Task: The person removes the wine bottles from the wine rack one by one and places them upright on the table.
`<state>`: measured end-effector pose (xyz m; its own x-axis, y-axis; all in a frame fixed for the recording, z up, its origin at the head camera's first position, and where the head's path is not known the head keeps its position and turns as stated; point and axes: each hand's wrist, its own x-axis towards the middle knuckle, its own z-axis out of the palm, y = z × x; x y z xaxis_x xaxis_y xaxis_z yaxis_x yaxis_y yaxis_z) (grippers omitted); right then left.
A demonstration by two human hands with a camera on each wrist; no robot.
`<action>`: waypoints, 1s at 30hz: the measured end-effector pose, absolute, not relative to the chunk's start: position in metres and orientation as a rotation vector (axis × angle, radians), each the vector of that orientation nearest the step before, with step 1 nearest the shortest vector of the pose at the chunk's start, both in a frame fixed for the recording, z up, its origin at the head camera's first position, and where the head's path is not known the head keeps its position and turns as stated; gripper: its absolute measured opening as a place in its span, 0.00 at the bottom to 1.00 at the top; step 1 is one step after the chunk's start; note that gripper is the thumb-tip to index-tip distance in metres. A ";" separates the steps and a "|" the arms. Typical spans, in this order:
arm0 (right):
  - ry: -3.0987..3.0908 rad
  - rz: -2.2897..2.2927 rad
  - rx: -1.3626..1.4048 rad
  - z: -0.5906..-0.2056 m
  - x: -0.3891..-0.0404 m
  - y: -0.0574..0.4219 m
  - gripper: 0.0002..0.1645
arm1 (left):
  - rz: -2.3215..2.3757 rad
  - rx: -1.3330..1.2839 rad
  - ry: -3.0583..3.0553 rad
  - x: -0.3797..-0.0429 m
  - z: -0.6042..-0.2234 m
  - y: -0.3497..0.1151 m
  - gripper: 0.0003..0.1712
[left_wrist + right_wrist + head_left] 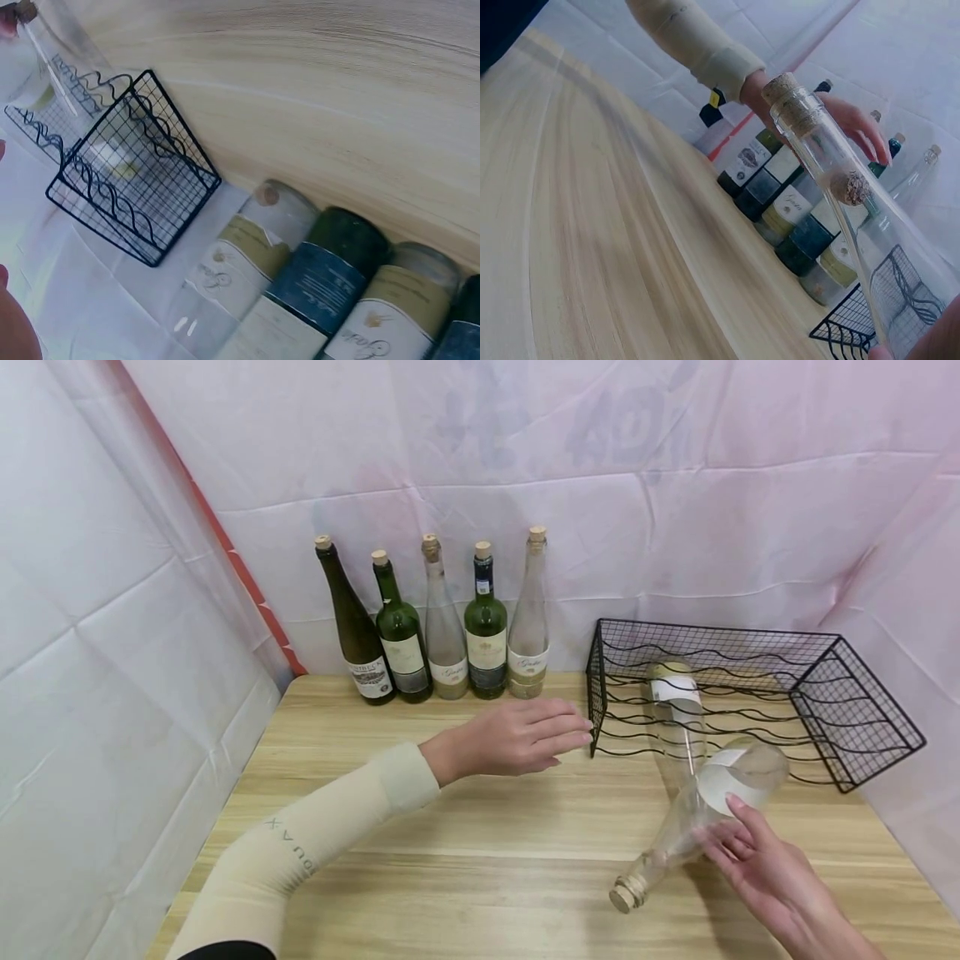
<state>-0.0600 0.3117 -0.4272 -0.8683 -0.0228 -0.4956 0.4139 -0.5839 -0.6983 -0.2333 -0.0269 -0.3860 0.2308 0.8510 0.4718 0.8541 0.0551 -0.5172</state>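
My right hand (772, 868) grips a clear glass bottle (663, 843) with a white label, thumb on one side and fingers on the other. The bottle slants over the front of a black wire rack (840, 714), its corked neck pointing toward the near left. A cork (784, 88) plugs its mouth, and a second cork piece (850, 187) shows through the glass. Another clear bottle (675, 689) with a white label lies in the rack, its base toward the back. My left hand (517, 737) hovers beside the rack's left end, fingers extended, holding nothing.
Several corked bottles stand in a row at the table's back edge: a dark one (369, 664), two green ones (405, 647) and two clear ones (528, 652). White cloth (480, 452) hangs behind and at both sides of the wooden table (450, 877).
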 end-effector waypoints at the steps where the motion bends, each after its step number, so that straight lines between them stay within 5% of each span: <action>1: 1.280 -2.505 0.650 -0.427 -0.060 0.311 0.27 | 0.021 -1.756 -1.571 -0.232 -0.387 -0.025 0.25; 17: 1.263 -2.542 0.531 -0.418 -0.055 0.294 0.15 | 0.014 -1.859 -1.398 -0.206 -0.392 0.017 0.23; 30: 1.274 -2.535 0.531 -0.418 -0.060 0.280 0.23 | -0.031 -2.009 -1.242 -0.187 -0.395 0.035 0.21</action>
